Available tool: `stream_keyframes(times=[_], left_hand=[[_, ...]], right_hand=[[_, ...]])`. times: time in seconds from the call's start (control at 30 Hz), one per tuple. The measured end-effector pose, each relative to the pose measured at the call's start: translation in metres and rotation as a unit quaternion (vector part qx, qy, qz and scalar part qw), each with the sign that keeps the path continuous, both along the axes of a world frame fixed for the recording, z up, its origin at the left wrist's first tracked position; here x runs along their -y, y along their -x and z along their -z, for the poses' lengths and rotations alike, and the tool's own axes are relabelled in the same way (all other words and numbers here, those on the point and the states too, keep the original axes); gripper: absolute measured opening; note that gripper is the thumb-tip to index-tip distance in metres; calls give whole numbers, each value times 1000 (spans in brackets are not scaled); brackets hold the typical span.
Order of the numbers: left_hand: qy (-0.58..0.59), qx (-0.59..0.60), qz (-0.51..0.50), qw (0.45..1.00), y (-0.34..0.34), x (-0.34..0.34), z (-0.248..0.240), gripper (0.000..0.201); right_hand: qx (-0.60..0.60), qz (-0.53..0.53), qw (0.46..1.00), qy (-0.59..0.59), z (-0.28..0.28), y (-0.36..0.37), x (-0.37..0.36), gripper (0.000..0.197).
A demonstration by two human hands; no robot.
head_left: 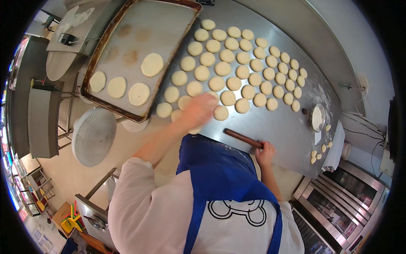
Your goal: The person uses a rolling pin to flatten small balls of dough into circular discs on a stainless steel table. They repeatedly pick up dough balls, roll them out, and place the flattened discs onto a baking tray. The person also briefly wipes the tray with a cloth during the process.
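The right hand (265,152) is clenched around the near end of a dark wooden rolling pin (243,138), which lies flat on the steel table (279,127). The left hand (198,111) is blurred, palm down over a dough round (195,129) at the table's front edge; whether its grip is closed I cannot tell. Rows of dough rounds (237,59) lie beyond, and a baking tray (127,38) holding four flattened discs (139,94) sits to the left.

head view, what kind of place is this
Most likely a bakery kitchen. Rows of round dough pieces cover a steel worktable, flattened rounds lie on a large baking tray, and a glass-doored oven stands beside the table.
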State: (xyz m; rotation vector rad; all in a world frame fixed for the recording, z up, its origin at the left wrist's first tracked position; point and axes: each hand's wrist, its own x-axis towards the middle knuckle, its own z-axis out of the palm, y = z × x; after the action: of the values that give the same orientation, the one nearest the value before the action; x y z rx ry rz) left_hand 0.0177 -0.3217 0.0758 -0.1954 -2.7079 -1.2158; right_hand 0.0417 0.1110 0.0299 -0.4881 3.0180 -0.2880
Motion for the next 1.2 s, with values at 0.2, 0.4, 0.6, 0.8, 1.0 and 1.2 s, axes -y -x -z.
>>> stream_keyframes(times=[0.2, 0.4, 0.6, 0.8, 1.0, 1.2], left_hand=[[101, 31, 253, 962, -14, -173, 66, 43], [127, 49, 173, 976, -28, -197, 75, 49], [152, 101, 73, 980, -34, -215, 60, 45], [142, 97, 56, 984, -36, -222, 64, 46], [160, 106, 85, 978, -27, -214, 74, 47], [151, 88, 26, 984, -1, -207, 71, 45]], right_hand=[[24, -139, 979, 148, 5, 38, -5, 36], [-30, -235, 944, 230, -5, 115, 51, 32], [-123, -341, 917, 168, 11, 177, 139, 42], [-4, -382, 902, 200, 26, 174, 125, 34], [79, -193, 932, 296, -8, 103, 78, 33], [172, -129, 962, 169, -17, 81, -6, 30]])
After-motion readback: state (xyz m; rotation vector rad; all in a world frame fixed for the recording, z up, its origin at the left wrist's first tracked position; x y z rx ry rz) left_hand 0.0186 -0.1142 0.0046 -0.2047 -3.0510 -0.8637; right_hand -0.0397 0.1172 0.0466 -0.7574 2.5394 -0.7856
